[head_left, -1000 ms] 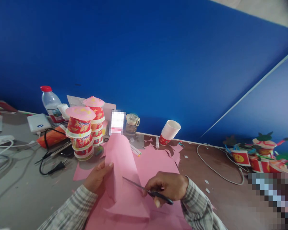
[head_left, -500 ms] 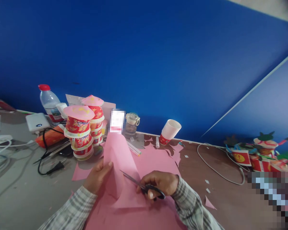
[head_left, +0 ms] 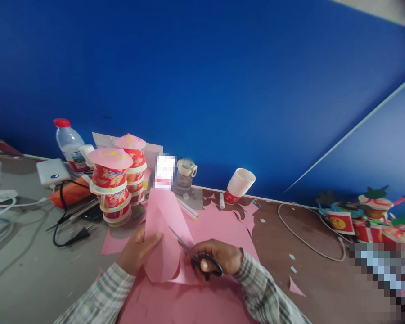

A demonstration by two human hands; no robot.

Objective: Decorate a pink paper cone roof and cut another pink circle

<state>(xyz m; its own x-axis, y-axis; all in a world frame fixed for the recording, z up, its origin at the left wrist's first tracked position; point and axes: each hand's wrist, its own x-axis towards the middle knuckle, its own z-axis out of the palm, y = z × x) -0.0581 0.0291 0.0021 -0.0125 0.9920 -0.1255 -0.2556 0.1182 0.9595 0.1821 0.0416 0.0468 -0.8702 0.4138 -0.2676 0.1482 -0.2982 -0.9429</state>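
My left hand [head_left: 138, 252] pinches a partly cut sheet of pink paper [head_left: 164, 218] along its left side, thumb on top. My right hand [head_left: 219, 256] is closed around the black handles of a pair of scissors [head_left: 182, 239], whose blades point up and left across the sheet. A curved cut edge shows near the lower right of the held paper. Beneath both hands lies a larger pink sheet [head_left: 219, 227] on the table.
Stacked red paper-cup towers [head_left: 114, 193] with pink tops stand at the left, near a bottle [head_left: 69, 146] and a power bank [head_left: 53, 172]. A stack of paper cups [head_left: 239, 185], a glass jar [head_left: 186, 173] and a looped cable [head_left: 310, 252] lie further back and right. Paper scraps [head_left: 295, 288] are scattered.
The scissors and my right hand have shifted slightly left and up, with the blades steeper. The held paper has turned a little, its lower part flattening towards the right hand.
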